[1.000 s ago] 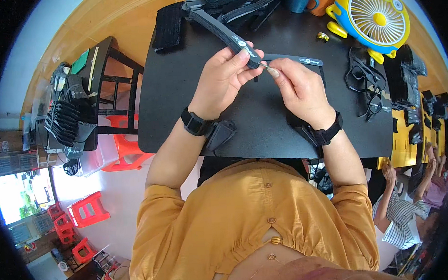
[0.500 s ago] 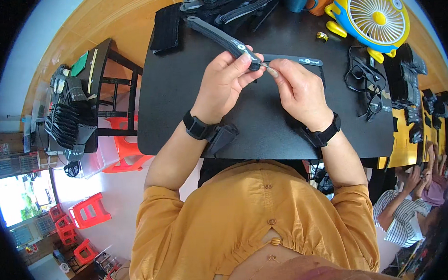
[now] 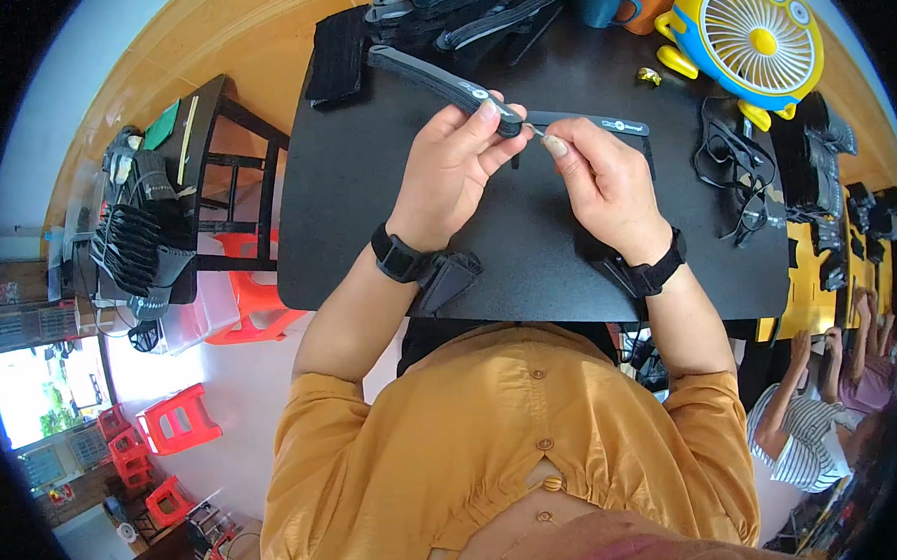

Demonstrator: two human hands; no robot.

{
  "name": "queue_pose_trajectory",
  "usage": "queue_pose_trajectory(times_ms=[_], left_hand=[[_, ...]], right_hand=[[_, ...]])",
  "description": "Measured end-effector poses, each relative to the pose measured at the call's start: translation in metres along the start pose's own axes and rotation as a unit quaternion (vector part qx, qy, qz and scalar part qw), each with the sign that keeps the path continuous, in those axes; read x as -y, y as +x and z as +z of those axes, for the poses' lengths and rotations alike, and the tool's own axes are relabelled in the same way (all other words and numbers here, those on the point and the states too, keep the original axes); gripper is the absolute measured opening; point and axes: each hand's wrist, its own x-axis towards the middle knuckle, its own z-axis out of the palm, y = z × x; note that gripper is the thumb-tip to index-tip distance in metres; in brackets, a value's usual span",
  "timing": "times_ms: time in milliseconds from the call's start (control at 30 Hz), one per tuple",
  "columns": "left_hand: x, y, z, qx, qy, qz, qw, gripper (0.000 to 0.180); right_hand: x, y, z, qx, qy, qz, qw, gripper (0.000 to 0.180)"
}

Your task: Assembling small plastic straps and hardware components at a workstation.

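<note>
While my left hand (image 3: pixel 453 165) squeezes the black strap (image 3: pixel 440 78), my right hand (image 3: pixel 604 178) pinches its tip, right beside my left thumb.

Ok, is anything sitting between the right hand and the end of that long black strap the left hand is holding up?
Nothing visible does. The left hand grips the long black padded strap at its near end, and the right hand has its fingertips right at that end over the black table. Whatever they pinch is too small to tell.
</note>
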Motion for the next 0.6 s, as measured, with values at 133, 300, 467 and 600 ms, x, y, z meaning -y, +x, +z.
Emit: queue_pose_trajectory(times_ms=[133, 300, 467, 600], left_hand=[[0.0020, -0.0018, -0.0008, 0.005, 0.002, -0.010, 1.000, 0.022], [0.0017, -0.0012, -0.0019, 0.018, 0.004, -0.026, 1.000, 0.024], [0.0021, -0.0015, -0.0014, 0.002, 0.006, -0.031, 1.000, 0.024], [0.0027, -0.0009, -0.0020, 0.005, 0.011, -0.029, 0.999, 0.025]], right_hand=[[0.0000, 0.0008, 0.0002, 0.010, -0.020, -0.016, 1.000, 0.010], [-0.0018, 0.0004, 0.0004, 0.013, -0.035, -0.028, 0.999, 0.011], [-0.0042, -0.0003, 0.0013, 0.010, -0.038, -0.042, 0.998, 0.012], [-0.0019, 0.0003, -0.0005, 0.020, -0.043, -0.031, 0.998, 0.012]])
